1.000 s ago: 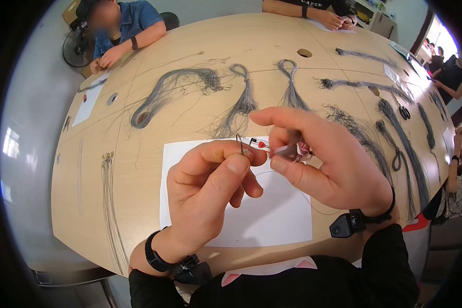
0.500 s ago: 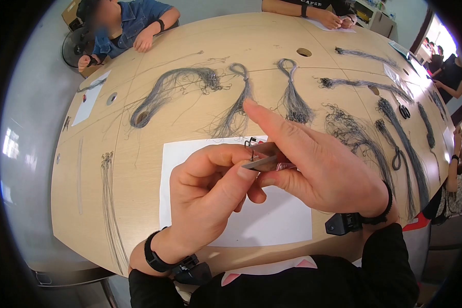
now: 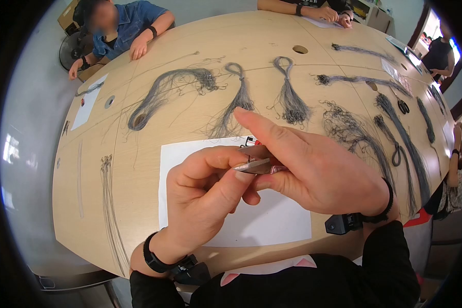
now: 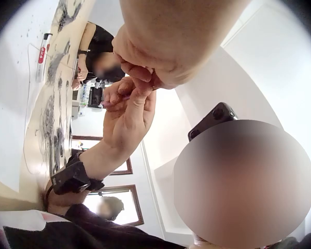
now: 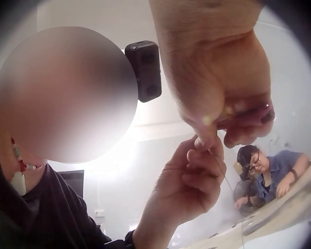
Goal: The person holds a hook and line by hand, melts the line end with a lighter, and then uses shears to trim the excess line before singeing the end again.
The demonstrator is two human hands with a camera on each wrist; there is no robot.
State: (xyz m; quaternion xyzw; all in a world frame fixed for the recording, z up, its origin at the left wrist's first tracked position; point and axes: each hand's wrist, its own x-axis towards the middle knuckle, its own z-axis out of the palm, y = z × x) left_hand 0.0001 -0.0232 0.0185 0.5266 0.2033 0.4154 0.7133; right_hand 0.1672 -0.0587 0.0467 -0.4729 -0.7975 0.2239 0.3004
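Note:
My left hand (image 3: 203,185) pinches a small dark fishing hook (image 3: 249,158) between thumb and index finger, over a white paper sheet (image 3: 272,220). My right hand (image 3: 313,167) holds small snips (image 3: 255,166); their two grey metal blades lie on either side of the hook, right at the left fingertips. In the right wrist view a pinkish handle (image 5: 246,118) lies in the right palm, and a thin line (image 5: 221,168) hangs from the pinching left fingers. Most of the hook is hidden by fingers and blades.
A white tube with a red label (image 4: 43,54) lies on the paper. Bundles of hooks on grey line (image 3: 292,97) are spread over the table (image 3: 149,169), several single lines (image 3: 108,200) at left. Black-handled scissors (image 3: 403,107) lie far right. People sit across the table.
My right hand has moved left and brought the snips' blades around the hook at my left fingertips. The left hand has stayed nearly in place. The person at far left has shifted their arms.

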